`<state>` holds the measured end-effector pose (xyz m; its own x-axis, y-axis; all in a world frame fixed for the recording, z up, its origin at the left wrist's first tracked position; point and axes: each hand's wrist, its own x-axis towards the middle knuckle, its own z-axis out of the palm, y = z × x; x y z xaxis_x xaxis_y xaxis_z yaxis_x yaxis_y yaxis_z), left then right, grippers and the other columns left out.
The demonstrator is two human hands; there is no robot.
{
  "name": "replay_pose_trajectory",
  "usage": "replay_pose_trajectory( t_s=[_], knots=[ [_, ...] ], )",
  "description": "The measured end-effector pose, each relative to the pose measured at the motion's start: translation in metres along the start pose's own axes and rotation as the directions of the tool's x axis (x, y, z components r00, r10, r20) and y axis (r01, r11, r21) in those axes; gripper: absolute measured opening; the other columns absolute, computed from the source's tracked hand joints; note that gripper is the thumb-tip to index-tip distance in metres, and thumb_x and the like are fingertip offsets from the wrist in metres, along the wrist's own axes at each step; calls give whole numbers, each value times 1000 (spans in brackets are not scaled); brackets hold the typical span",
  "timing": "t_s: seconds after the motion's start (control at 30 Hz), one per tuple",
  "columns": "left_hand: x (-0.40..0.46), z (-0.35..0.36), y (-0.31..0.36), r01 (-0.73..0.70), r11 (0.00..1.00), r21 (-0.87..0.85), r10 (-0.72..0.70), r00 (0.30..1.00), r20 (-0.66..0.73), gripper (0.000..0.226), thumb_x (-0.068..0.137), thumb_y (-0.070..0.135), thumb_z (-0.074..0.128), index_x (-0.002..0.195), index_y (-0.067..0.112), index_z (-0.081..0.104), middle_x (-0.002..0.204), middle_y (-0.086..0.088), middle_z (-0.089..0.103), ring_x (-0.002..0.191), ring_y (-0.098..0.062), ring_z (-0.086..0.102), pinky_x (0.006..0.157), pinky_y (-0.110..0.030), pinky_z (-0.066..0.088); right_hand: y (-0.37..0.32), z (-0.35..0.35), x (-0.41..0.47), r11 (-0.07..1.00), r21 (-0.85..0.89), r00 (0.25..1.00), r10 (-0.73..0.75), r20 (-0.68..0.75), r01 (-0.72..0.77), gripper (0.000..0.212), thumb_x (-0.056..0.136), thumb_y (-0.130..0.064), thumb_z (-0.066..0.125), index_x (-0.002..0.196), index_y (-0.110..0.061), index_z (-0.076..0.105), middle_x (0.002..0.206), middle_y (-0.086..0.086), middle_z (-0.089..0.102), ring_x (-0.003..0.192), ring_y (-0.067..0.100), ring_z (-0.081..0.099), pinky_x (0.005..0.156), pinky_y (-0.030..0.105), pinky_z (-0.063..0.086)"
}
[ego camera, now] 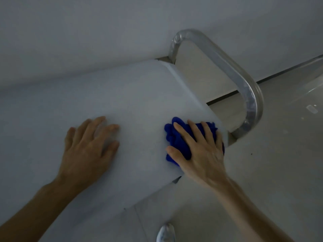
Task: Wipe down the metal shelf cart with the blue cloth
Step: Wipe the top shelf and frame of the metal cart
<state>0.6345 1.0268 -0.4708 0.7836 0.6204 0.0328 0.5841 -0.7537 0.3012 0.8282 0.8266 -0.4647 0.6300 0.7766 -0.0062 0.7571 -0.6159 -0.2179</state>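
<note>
Cloth (176, 140), blue and bunched, is pressed flat onto the cart's top shelf (122, 95) near its right end, just beside the edge that faces the tubular metal handle (244, 81). It is held down by the right hand (201, 149), fingers spread and nearly straight over it, thumb laid along its near side; the cloth is pinned, not clenched. The left hand (87, 145) is laid flat on the bare shelf, fingers relaxed, nothing held, well apart from the cloth. A shoe tip (166, 233) is seen on the pale floor (262, 172) below.

Judgement: the shelf top is being wiped. Even palm pressure should be kept, strokes overlapped and carried right over the rim and corners. The handle appears untouched and is best done after.
</note>
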Motion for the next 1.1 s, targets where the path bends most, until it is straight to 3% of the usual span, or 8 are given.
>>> replay_pose_trajectory(
  t_s=[0.13,0.33,0.47,0.6,0.7,0.8,0.97,1.1],
  knots=[
    [-2,17,-6,36,987,156,-52,994,100,56,94,56,0,149,50,-5,164,8,3,150,-23,-1,118,-56,0,-49,19,-9,978,-4,977,-210,31,210,69,88,-81,20,148,-49,30,159,-2,36,148,39,25,114,70,18],
    [-3,19,-10,30,980,196,-49,994,93,55,96,57,-3,149,49,-9,163,10,0,150,-20,-4,119,-56,1,-32,19,-18,931,22,929,-366,52,365,60,92,-62,39,149,-46,31,158,-11,35,149,28,23,119,60,17],
    [-2,19,-4,50,984,173,-64,995,78,54,95,58,-3,148,51,-8,163,11,1,150,-20,-4,119,-55,0,40,-5,23,1000,-12,999,-23,-43,23,64,91,-52,34,153,-34,32,156,-9,39,146,27,30,118,54,25],
    [0,18,3,71,981,178,-86,993,77,56,94,57,-3,149,49,-8,162,11,-1,150,-20,-5,119,-55,-1,60,-4,62,981,-12,973,190,-128,-193,60,95,-46,41,152,-32,30,153,-2,42,136,31,40,107,52,37],
    [0,15,5,77,981,177,-92,992,81,57,95,56,0,151,47,-2,162,10,2,150,-21,-2,119,-56,1,29,7,78,963,-48,961,258,-103,-264,60,94,-55,34,151,-39,23,158,5,32,139,42,31,112,63,23],
    [0,15,4,78,980,184,-96,991,95,59,95,54,6,153,42,7,162,9,8,150,-21,4,119,-55,3,-17,20,76,992,-60,994,107,-40,-109,63,93,-62,27,152,-45,17,163,3,23,147,45,15,115,71,5],
    [-1,18,0,102,977,186,-117,991,70,65,96,55,5,155,29,11,162,7,11,150,-17,2,120,-52,3,-73,36,30,955,-3,955,-298,3,298,63,92,-62,34,152,-45,24,163,-2,27,149,42,16,116,70,8],
    [-4,18,2,90,975,202,-107,991,77,64,97,54,7,154,27,10,162,5,11,150,-19,2,120,-54,4,-43,27,32,945,16,944,-328,43,328,60,94,-59,35,152,-48,22,162,-9,27,151,30,16,119,61,10]
  ],
)
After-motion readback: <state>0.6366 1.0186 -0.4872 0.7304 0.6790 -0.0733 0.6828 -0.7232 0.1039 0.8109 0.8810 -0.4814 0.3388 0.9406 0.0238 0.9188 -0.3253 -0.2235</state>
